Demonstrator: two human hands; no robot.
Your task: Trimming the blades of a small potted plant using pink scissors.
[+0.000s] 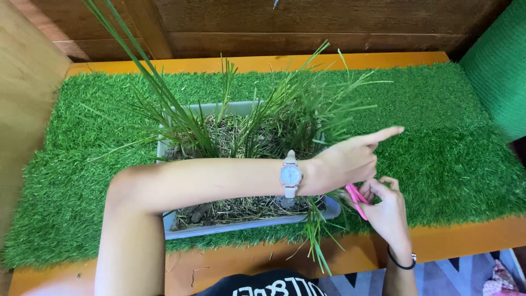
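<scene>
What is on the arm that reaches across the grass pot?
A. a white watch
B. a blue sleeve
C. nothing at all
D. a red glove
A: a white watch sits on the wrist of the left hand, which crosses above the grey pot of grass; the arm is bare otherwise.

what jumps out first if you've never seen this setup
First, the grey planter tray of soil and tall grass blades, sitting mid-table on a bright green artificial turf mat. Next, the left hand, with a pale wristwatch on the wrist, which crosses over the tray with its forefinger pointing right. Just below it, the right hand pinches a small pink tool, too hidden to identify.
</scene>
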